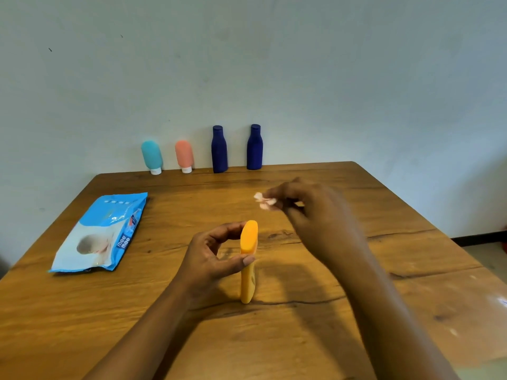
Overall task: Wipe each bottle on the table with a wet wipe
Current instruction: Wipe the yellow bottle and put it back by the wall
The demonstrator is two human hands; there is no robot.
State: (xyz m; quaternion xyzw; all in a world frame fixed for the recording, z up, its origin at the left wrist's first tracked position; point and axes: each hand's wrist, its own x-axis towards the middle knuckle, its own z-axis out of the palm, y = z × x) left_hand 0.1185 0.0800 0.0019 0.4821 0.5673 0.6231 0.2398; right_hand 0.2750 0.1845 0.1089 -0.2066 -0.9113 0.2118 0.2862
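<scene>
- The orange bottle [249,238] stands upright near the middle of the wooden surface [356,297]. It is a slim, flattened plastic shape with a rounded top.
- The left hand [211,259] has its grip on the bottle's upper part, thumb on the near side and fingers curled over the far side.
- The right hand [310,212] hovers just beyond the bottle. Its fingertips pinch a small crumpled wet wipe [263,201]; the hand is blurred, so the exact finger hold is unclear.
- The wipe pack [101,234], a glossy blue-and-white soft pouch, lies flat to the left.
- Along the far edge, against the pale wall [274,64], stand a teal tube [151,156] and a salmon tube [184,154], both matte and resting on white caps.
- Next to them are the left blue bottle [219,149] and the right blue bottle [254,148], both capped.
- All the containers are opaque, so their contents are hidden.
</scene>
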